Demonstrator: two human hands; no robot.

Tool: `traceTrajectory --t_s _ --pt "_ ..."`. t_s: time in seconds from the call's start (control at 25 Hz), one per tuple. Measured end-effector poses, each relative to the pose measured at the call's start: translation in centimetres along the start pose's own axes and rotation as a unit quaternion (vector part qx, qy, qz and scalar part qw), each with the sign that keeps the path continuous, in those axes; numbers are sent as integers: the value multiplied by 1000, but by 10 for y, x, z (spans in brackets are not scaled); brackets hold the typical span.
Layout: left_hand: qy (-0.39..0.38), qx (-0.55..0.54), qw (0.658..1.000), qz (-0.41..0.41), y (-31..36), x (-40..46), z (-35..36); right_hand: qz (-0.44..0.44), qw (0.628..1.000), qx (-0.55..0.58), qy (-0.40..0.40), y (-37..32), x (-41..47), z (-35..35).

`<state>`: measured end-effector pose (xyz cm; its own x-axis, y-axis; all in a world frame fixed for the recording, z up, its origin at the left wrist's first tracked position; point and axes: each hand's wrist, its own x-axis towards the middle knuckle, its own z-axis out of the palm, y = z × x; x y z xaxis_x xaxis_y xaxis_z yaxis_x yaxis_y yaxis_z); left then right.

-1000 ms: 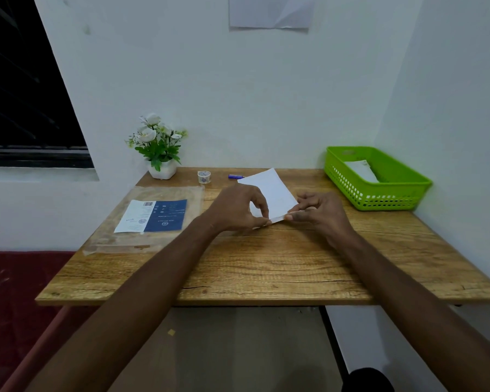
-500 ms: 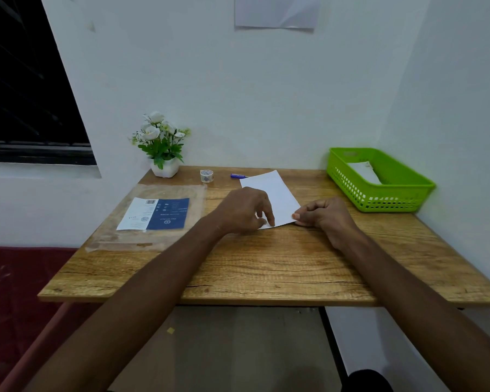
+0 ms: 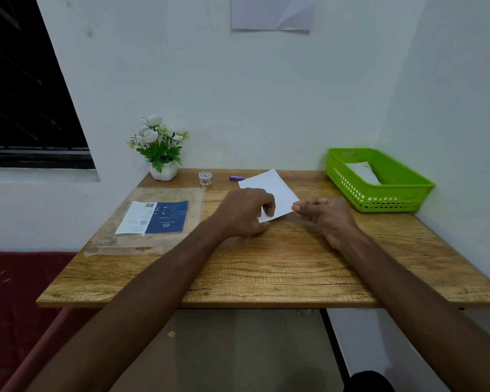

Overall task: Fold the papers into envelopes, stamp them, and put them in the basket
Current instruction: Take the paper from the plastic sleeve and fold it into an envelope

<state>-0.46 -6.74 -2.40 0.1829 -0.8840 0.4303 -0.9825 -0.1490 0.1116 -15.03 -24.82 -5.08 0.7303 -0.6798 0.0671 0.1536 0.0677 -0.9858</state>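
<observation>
While both hands pinch white paper (image 3: 275, 190), blue-white label (image 3: 153, 217) lettering illegible

I sit in the corner of a plain room, most likely a small home office or study nook. A wood-grain surface (image 3: 266, 267) is pushed against bare white walls (image 3: 238, 94), with a dark window (image 3: 26, 94) to my left. A small potted plant with white flowers (image 3: 160, 148) stands at the back beside a roll of tape (image 3: 205, 177) and a blue pen (image 3: 235, 178). A green plastic basket (image 3: 379, 190) sits at the right, and a sheet of paper (image 3: 272, 12) hangs on the wall.
</observation>
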Motion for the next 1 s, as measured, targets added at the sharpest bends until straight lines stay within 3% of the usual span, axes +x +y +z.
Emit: traceTrajectory --t_s 0.28,0.44,0.6,0.76,0.84,1.0 --pt "228 86 966 84 4 -1 -1 -186 982 -4 -2 -7 1 3" --pt "321 48 942 85 5 0 -3 -255 966 -1 -35 -15 1 4" --pt "357 -127 925 41 -1 1 -17 -283 957 -44 44 -18 6 -3" --pt "379 -294 877 -18 -25 1 -38 -266 952 -106 110 -14 14 -6" --pt "363 -406 837 -53 -36 2 -43 -243 957 -102 121 -14 17 -7" --pt "323 -596 721 -143 -54 3 -44 -188 973 -94 92 -16 19 -7"
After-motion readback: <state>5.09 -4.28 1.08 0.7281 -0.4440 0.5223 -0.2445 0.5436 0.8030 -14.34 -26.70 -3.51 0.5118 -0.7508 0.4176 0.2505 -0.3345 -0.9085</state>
